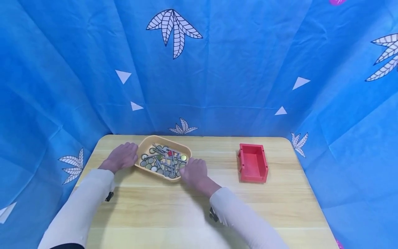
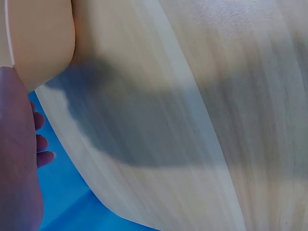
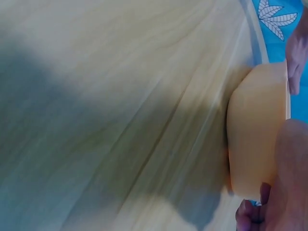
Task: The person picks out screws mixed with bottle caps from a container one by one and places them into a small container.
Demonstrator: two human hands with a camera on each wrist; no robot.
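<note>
A tan plastic basin (image 1: 146, 170) sits at the back left of the wooden table, slightly askew. Inside lie several long metal bolts or nails (image 1: 168, 166), mixed with round discs that look like bottle caps (image 1: 153, 168) and one small red piece (image 1: 170, 153). My left hand (image 1: 122, 156) grips the basin's left end, its thumb at the rim in the left wrist view. At the right front end, my right hand (image 1: 195, 172) holds the rim. In the right wrist view its fingers (image 3: 244, 215) show beside the basin wall (image 3: 252, 130); part of that grip is hidden.
A red plastic bin (image 1: 253, 164) stands at the right side of the table (image 1: 174, 214). Blue curtains (image 1: 236, 69) with leaf and triangle prints surround the table at the back and sides. The table's rounded back corners lie close to the cloth.
</note>
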